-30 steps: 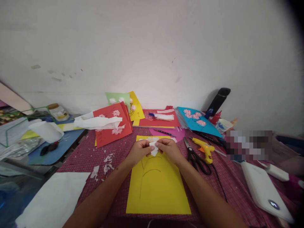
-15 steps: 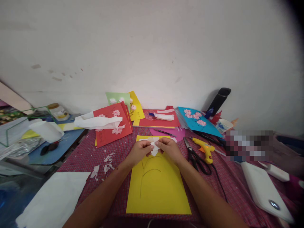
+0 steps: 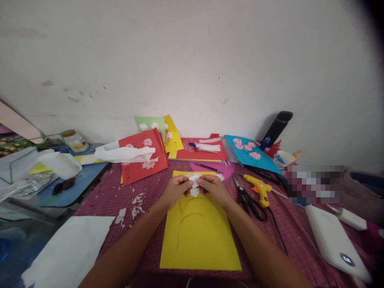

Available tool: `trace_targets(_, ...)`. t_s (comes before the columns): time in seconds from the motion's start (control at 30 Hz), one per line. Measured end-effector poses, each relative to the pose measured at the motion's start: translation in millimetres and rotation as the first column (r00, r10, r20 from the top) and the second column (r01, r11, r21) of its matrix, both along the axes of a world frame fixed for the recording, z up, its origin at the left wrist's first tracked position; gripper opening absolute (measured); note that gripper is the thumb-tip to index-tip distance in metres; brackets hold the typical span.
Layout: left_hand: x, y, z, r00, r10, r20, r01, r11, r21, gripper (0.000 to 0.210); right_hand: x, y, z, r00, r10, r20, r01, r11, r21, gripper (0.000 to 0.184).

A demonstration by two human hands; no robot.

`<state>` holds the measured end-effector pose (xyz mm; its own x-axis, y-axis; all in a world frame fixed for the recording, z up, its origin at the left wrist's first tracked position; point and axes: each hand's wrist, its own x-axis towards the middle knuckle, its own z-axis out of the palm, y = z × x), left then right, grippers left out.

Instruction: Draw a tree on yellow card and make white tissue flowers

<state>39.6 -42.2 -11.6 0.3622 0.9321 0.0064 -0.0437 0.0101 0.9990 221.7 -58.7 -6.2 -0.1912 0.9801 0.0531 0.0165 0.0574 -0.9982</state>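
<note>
A small piece of white tissue paper (image 3: 195,191) is pinched between the fingertips of my left hand (image 3: 177,189) and my right hand (image 3: 212,189). Both hands are closed on it from opposite sides, above the top part of a yellow sheet of card (image 3: 207,240). Thin curved pencil lines run over the card's left and upper area. More white paper shows behind my fingers, partly hidden by them. Right of the card lie black-handled scissors (image 3: 247,200) and a yellow hot glue gun (image 3: 260,189). A dark dotted pen (image 3: 209,167) rests just beyond the hands.
Red cards with pink paper flowers (image 3: 144,172) stand at the back left, a blue one (image 3: 252,150) at the back right. White paper sheets (image 3: 69,248) and torn scraps (image 3: 138,204) lie at left. A white power bank (image 3: 333,236) sits far right, near a paper cup (image 3: 283,159).
My fingers have shifted slightly on the white tissue paper, which shows a little wider between them. The view has moved very slightly; the other things stay in place.
</note>
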Motion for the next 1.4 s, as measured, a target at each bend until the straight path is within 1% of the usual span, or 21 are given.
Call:
trace_targets(0.1, -1, 2, -3.0, 0.999, 0.033, 0.043, -0.032, 0.999, -0.033, 0.027, 0, 0, -0.9, 0.998, 0.055, 0.003, -0.055, 0.998, -0.033, 0.023)
trace_targets(0.17, -1, 3, -4.6, 0.997, 0.042, 0.062, -0.039, 0.998, -0.049, 0.028, -1, 1, -2.4, 0.998, 0.068, 0.002, -0.068, 0.996, -0.053, 0.017)
trace_targets(0.23, -1, 4, -5.9, 0.997, 0.041, 0.068, -0.038, 0.998, -0.049, 0.028, -3, 1, -3.8, 0.999, 0.054, -0.003, -0.054, 0.997, -0.063, 0.014)
trace_targets(0.37, -1, 4, -7.4, 0.998, 0.025, 0.063, -0.022, 0.999, -0.044, 0.029, -5, 1, -4.2, 1.000, 0.015, 0.001, -0.015, 0.998, -0.054, 0.016)
trace_targets(0.47, 0, 3, -5.2, 0.995, 0.039, 0.087, -0.036, 0.998, -0.043, 0.026, -5, 1, -3.1, 1.000, 0.004, -0.006, -0.005, 0.999, -0.054, 0.014)
trace_targets(0.5, 0, 2, -3.5, 0.993, 0.050, 0.104, -0.047, 0.998, -0.033, 0.028, -5, 1, -2.9, 1.000, 0.000, -0.011, -0.001, 0.998, -0.057, 0.013)
trace_targets(0.57, 1, 0, 0.6, 0.989, 0.060, 0.138, -0.061, 0.998, 0.001, 0.039, -5, 1, -3.2, 1.000, -0.009, -0.015, 0.008, 0.998, -0.068, 0.013)
trace_targets(0.63, 2, -1, 4.0, 0.988, 0.036, 0.148, -0.042, 0.999, 0.033, 0.046, -4, 2, -4.4, 1.000, -0.017, -0.011, 0.017, 0.997, -0.078, 0.013)
trace_targets(0.73, 3, -2, 4.2, 0.993, -0.012, 0.113, 0.008, 0.999, 0.038, 0.039, -4, 4, -7.4, 1.000, -0.008, -0.025, 0.006, 0.997, -0.081, 0.013)
trace_targets(0.8, 3, -2, 1.4, 0.996, -0.033, 0.084, 0.031, 0.999, 0.030, 0.032, -3, 4, -8.8, 0.999, 0.004, -0.041, -0.008, 0.996, -0.088, 0.013)
trace_targets(0.87, 4, -1, -1.5, 0.997, -0.038, 0.070, 0.037, 0.999, 0.018, 0.029, -2, 4, -8.8, 0.999, 0.011, -0.043, -0.016, 0.995, -0.103, 0.013)
trace_targets(1.03, 4, -1, -1.3, 0.997, 0.014, 0.081, -0.013, 1.000, -0.016, 0.028, -2, 2, -4.0, 0.998, 0.029, -0.053, -0.035, 0.992, -0.117, 0.009)
trace_targets(1.2, 5, -2, 2.5, 0.994, 0.071, 0.085, -0.071, 0.997, 0.002, 0.027, -3, 1, -2.4, 0.995, 0.040, -0.092, -0.049, 0.994, -0.093, 0.008)
trace_targets(1.4, 5, -2, 1.5, 0.990, 0.087, 0.111, -0.086, 0.996, -0.014, 0.029, -6, 0, -3.6, 0.995, 0.056, -0.078, -0.062, 0.996, -0.069, 0.018)
